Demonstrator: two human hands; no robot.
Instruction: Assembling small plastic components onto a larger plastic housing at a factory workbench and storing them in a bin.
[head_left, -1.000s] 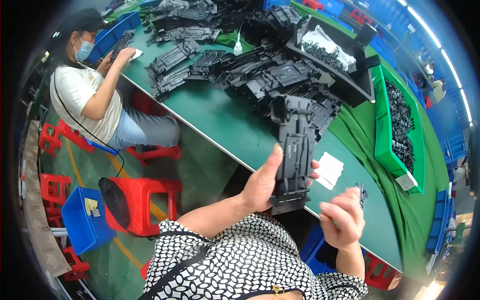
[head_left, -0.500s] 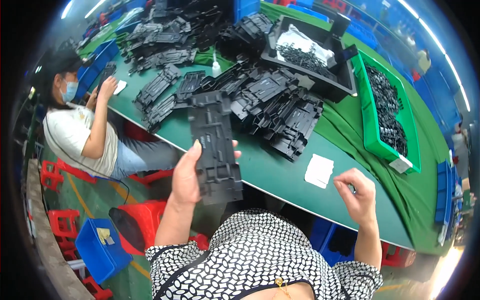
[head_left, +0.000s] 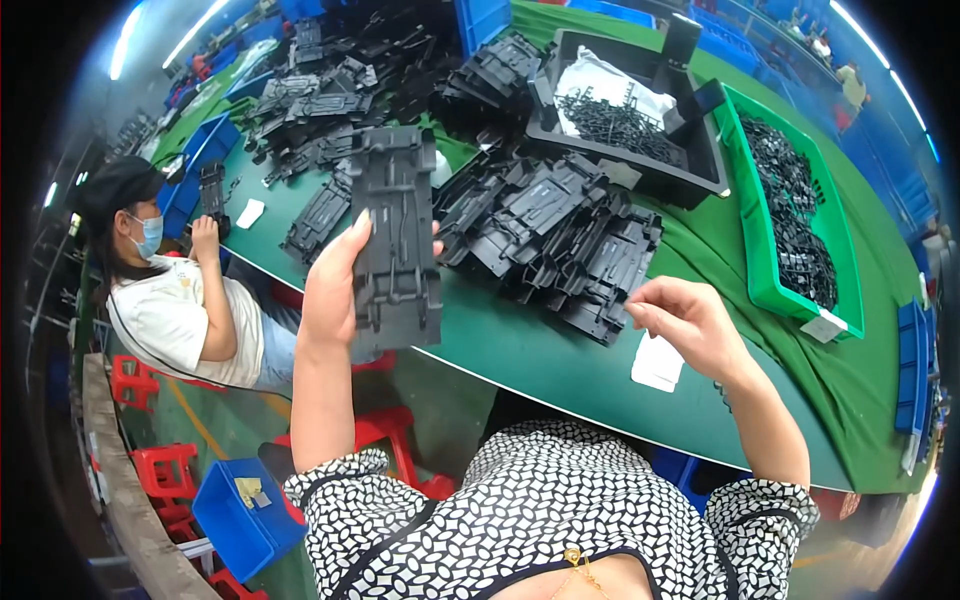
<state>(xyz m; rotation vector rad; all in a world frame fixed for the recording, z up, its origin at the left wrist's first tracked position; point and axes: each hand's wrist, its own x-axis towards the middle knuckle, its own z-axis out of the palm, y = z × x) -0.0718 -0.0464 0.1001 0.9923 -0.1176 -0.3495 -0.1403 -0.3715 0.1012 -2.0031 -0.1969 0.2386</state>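
My left hand (head_left: pixel 332 285) holds a long black moulded plastic panel (head_left: pixel 397 235) upright by its left edge. The thumb lies on its ribbed face and fingertips show at the right edge. My right hand (head_left: pixel 692 325) is raised over the table, thumb and fingers pinched together. Whether anything small sits in that pinch cannot be made out. Just below these fingers lies a small stack of white sheets (head_left: pixel 656 364). Similar black panels (head_left: pixel 540 215) are heaped beyond my hands, close to the right fingertips.
Behind the heap stands a black crate (head_left: pixel 700 188) with small black parts and a white liner. A green bin (head_left: pixel 757 262) of black parts is at right on green cloth (head_left: pixel 705 255). At left a masked co-worker (head_left: pixel 175 310) sits handling another panel. A blue bin (head_left: pixel 225 525) stands lower left.
My left hand has raised the panel and moved it a little left, away from me. My right hand has moved forward and left, above the white sheets.
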